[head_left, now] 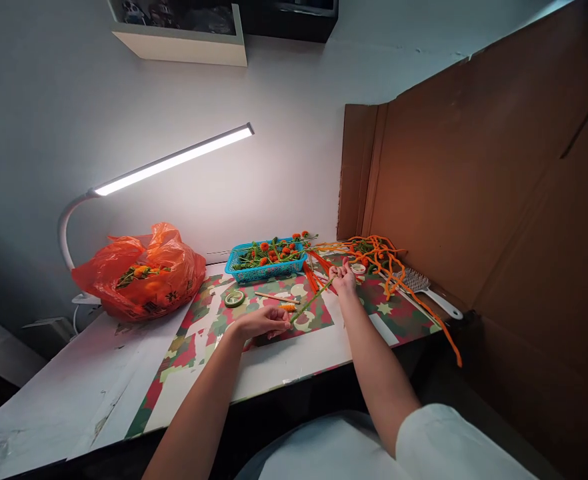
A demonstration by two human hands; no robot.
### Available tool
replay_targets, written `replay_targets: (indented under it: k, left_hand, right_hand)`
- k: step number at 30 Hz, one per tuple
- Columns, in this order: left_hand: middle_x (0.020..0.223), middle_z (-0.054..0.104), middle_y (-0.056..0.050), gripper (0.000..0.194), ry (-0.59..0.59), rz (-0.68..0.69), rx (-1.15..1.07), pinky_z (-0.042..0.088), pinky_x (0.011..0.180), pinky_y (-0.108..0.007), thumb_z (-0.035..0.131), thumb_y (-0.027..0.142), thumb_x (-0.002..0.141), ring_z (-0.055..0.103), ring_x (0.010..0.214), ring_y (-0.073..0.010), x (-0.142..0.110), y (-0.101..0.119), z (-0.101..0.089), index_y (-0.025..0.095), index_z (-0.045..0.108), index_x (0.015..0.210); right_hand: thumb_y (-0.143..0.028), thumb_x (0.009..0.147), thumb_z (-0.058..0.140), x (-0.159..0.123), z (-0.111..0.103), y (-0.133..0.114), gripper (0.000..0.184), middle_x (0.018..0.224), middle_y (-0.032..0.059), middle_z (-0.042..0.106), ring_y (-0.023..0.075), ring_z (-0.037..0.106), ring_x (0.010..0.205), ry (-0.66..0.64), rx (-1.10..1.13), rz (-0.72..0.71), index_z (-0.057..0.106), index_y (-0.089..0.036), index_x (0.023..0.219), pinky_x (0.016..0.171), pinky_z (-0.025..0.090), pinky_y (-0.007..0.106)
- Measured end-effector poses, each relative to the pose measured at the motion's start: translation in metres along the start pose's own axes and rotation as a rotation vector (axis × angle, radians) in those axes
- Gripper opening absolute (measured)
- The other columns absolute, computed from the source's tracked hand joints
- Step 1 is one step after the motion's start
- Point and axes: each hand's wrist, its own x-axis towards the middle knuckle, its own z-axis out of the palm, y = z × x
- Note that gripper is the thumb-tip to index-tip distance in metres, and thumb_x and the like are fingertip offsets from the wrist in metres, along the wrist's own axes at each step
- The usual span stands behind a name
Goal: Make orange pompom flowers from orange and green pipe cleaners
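A thin green strand (315, 299) runs at a slant between my two hands above the patterned mat. My left hand (269, 322) pinches its lower end near the front of the table. My right hand (343, 276) has its fingers closed on the upper end, farther back. Just behind my left fingertips lies a small orange fuzzy piece (288, 308). A thin wooden stick (277, 297) and a roll of green tape (235, 299) are on the mat beyond my left hand. Orange strips (311, 280) lie beside my right hand.
A blue basket (267, 269) holds orange flowers with green stems. At left stands an orange plastic bag (144, 280) under a lit lamp (174, 160). Tangled orange yarn (379, 257) and a brush (441, 303) lie at right, by a cardboard wall (454, 180).
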Motion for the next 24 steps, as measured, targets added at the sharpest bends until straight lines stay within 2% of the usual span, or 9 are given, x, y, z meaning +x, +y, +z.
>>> replay_targets:
  k: [4, 10, 14, 17, 19, 21, 23, 24]
  left_hand:
    - [0.052, 0.047, 0.005, 0.036, 0.007, -0.008, -0.008, 0.024, 0.042, -0.021, 0.068, 0.046, 0.07, 0.035, 0.043, -0.0051, -0.001, 0.003, 0.001, 0.016, 0.048, 0.065]
    - [0.052, 0.048, 0.005, 0.035, 0.041, 0.008, -0.022, 0.025, 0.042, -0.02, 0.067, 0.046, 0.072, 0.035, 0.043, -0.005, -0.003, 0.001, 0.002, 0.016, 0.05, 0.067]
    - [0.054, 0.05, 0.004, 0.036, 0.225, 0.077, -0.078, 0.032, 0.044, -0.02, 0.065, 0.05, 0.073, 0.04, 0.044, -0.0061, -0.003, -0.007, 0.005, 0.015, 0.054, 0.071]
    - [0.054, 0.051, 0.004, 0.038, 0.403, 0.121, -0.112, 0.036, 0.044, -0.021, 0.064, 0.052, 0.071, 0.043, 0.043, -0.0072, 0.0, -0.013, 0.005, 0.016, 0.052, 0.07]
    - [0.051, 0.049, 0.005, 0.037, 0.56, 0.182, -0.083, 0.035, 0.043, -0.021, 0.061, 0.053, 0.073, 0.043, 0.041, -0.008, 0.003, -0.016, 0.003, 0.017, 0.051, 0.072]
    - [0.051, 0.049, 0.005, 0.034, 0.765, 0.25, 0.03, 0.035, 0.044, -0.021, 0.057, 0.051, 0.076, 0.044, 0.042, -0.0089, 0.004, -0.018, -0.001, 0.018, 0.052, 0.075]
    - [0.054, 0.051, 0.004, 0.028, 0.95, 0.285, 0.218, 0.036, 0.046, -0.022, 0.053, 0.046, 0.079, 0.046, 0.046, -0.0102, 0.004, -0.02, -0.005, 0.018, 0.054, 0.076]
    - [0.056, 0.053, 0.003, 0.025, 1.014, 0.291, 0.318, 0.037, 0.048, -0.022, 0.052, 0.043, 0.08, 0.048, 0.049, -0.0109, 0.003, -0.021, -0.006, 0.018, 0.055, 0.075]
  right_hand:
    - [-0.016, 0.098, 0.028, -0.003, 0.004, -0.001, 0.032, 0.04, -0.0136, 0.006, 0.0074, 0.013, 0.033, 0.074, 0.077, 0.049, 0.037, -0.021, 0.067, 0.043, 0.029, 0.019]
    - [-0.016, 0.098, 0.026, -0.005, 0.006, -0.005, 0.034, 0.04, -0.0131, 0.009, 0.0075, 0.014, 0.034, 0.106, 0.121, 0.072, 0.036, -0.021, 0.066, 0.044, 0.029, 0.018]
    - [-0.025, 0.097, 0.034, -0.003, -0.001, -0.013, 0.03, 0.042, -0.0131, 0.016, 0.006, 0.018, 0.034, 0.079, 0.076, 0.016, 0.042, -0.02, 0.068, 0.046, 0.032, 0.018]
    - [-0.034, 0.093, 0.04, -0.001, -0.004, -0.016, 0.021, 0.051, -0.0092, 0.038, 0.0068, 0.036, 0.042, 0.069, -0.131, -0.067, 0.051, -0.02, 0.081, 0.053, 0.04, 0.022]
    - [-0.04, 0.089, 0.043, 0.0, -0.003, -0.015, 0.022, 0.072, -0.0021, 0.054, 0.0114, 0.052, 0.059, 0.149, -0.385, -0.165, 0.053, -0.022, 0.098, 0.062, 0.045, 0.028]
    - [-0.042, 0.085, 0.047, -0.004, 0.0, -0.011, 0.037, 0.102, 0.008, 0.057, 0.0199, 0.057, 0.086, 0.289, -0.702, -0.38, 0.049, -0.022, 0.115, 0.075, 0.046, 0.037]
    - [-0.041, 0.083, 0.048, -0.014, 0.004, -0.006, 0.05, 0.125, 0.016, 0.046, 0.028, 0.047, 0.112, 0.366, -1.013, -0.698, 0.042, -0.02, 0.128, 0.09, 0.039, 0.046]
    - [-0.039, 0.084, 0.046, -0.022, 0.008, -0.002, 0.053, 0.131, 0.0182, 0.04, 0.0304, 0.039, 0.121, 0.34, -1.148, -0.86, 0.039, -0.018, 0.131, 0.095, 0.034, 0.048]
